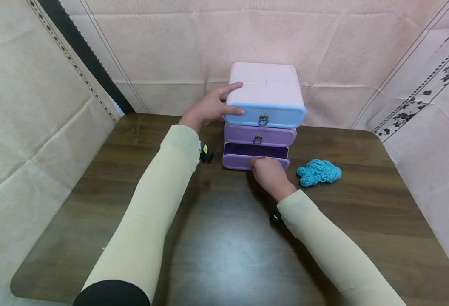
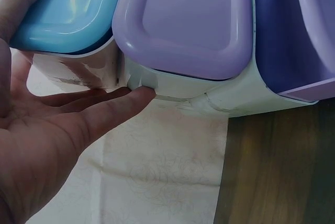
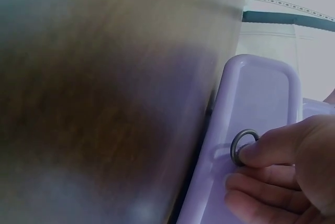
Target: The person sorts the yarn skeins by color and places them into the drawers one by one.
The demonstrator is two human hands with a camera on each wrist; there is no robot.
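A small three-drawer cabinet (image 1: 264, 83) has a pale pink top, a blue top drawer (image 1: 243, 120) and two purple drawers below. My left hand (image 1: 210, 106) braces its left side, thumb on the blue front and index finger along the top. In the left wrist view, straight fingers (image 2: 118, 113) lie against the cabinet's side. The bottom drawer (image 1: 234, 162) stands pulled out, its visible inside bare. At its front, my right hand (image 1: 272, 176) pinches the metal ring pull (image 3: 235, 148) between thumb and fingers, as the right wrist view shows.
A bundle of turquoise yarn (image 1: 319, 172) lies on the brown wooden table (image 1: 224, 255), right of the cabinet. The middle drawer (image 1: 240, 134) bears its own ring pull. Pale patterned cloth (image 1: 163, 46) hangs behind the table and along both sides.
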